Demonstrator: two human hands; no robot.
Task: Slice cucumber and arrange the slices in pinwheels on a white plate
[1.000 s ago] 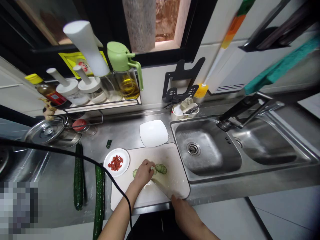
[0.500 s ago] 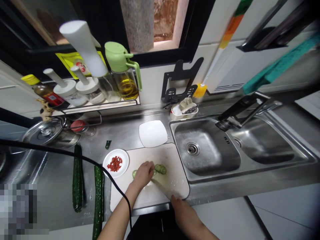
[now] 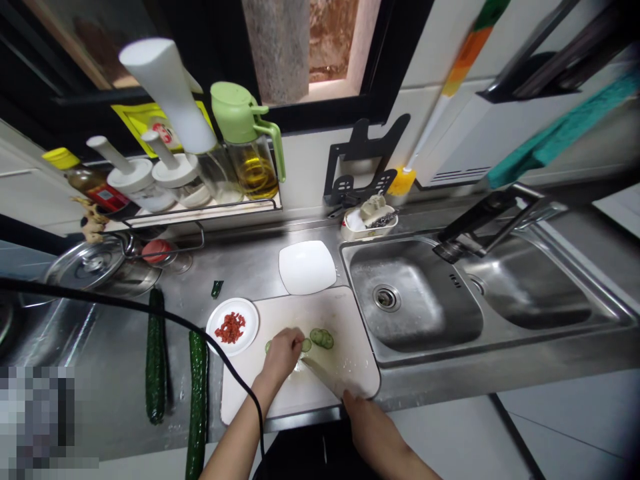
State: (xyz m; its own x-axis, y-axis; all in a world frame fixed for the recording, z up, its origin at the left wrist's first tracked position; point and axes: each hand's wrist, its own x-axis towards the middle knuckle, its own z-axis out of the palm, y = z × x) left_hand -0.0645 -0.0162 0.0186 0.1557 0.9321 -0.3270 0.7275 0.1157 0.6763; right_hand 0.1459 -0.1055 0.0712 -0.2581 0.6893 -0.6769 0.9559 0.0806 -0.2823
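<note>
My left hand (image 3: 284, 353) is closed over a piece of cucumber (image 3: 306, 345) on the pale cutting board (image 3: 285, 403). Green shows on both sides of the hand, while the fingers hide the middle. My right hand (image 3: 367, 419) grips the handle of a knife (image 3: 324, 377) at the board's front edge. The blade lies low over the board, its tip close to my left fingertips. Just right of my left hand is a small overlapping group of cucumber slices (image 3: 321, 338).
A white plate of chopped red pieces (image 3: 230, 328) overlaps the board's left corner. Behind the board is a white square plate (image 3: 307, 267). Whole cucumbers (image 3: 156, 360) lie left. A black cable (image 3: 175, 317) crosses the view. The double sink (image 3: 415, 293) is at right.
My left hand has shifted slightly left and down, showing more of the cucumber at its fingertips. The knife tip has moved a little; the slices at right stay put.
</note>
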